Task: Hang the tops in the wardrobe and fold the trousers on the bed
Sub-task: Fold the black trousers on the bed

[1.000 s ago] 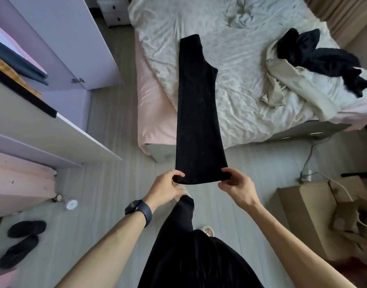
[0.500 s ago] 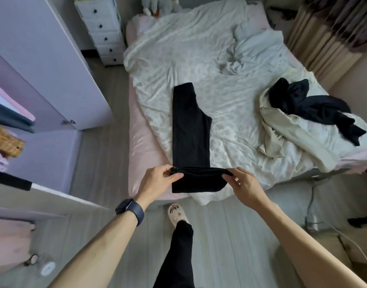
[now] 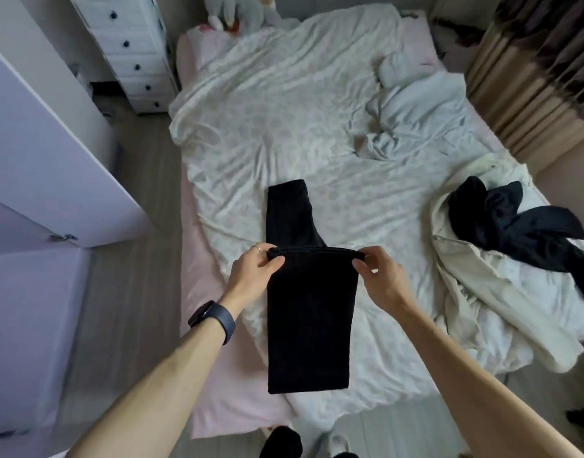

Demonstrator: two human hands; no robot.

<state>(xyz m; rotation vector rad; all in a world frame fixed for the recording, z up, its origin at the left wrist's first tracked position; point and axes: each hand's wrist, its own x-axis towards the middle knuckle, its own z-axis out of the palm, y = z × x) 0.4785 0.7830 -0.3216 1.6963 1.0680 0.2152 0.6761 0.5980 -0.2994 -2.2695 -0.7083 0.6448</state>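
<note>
Black trousers (image 3: 310, 325) laid lengthwise on bed (image 3: 284, 127), doubled over; upper edge pinched at its left corner by left hand (image 3: 254, 276), at its right corner by right hand (image 3: 379, 279).

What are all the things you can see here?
bed: one, pale sheet over pink, middle of the room
black trousers: one pair, black, partly folded on the bed's near side
black garment: one, black, heaped on the bed's right edge
cream garment: one, cream, under the black garment
chest of drawers: one, white, top left beside the bed
wardrobe door: one, lilac, left
curtains: one set, brown and beige, top right
watch: one, dark, on the left wrist
left hand: one, pinching the trousers' upper layer, left corner
right hand: one, pinching its right corner
</note>
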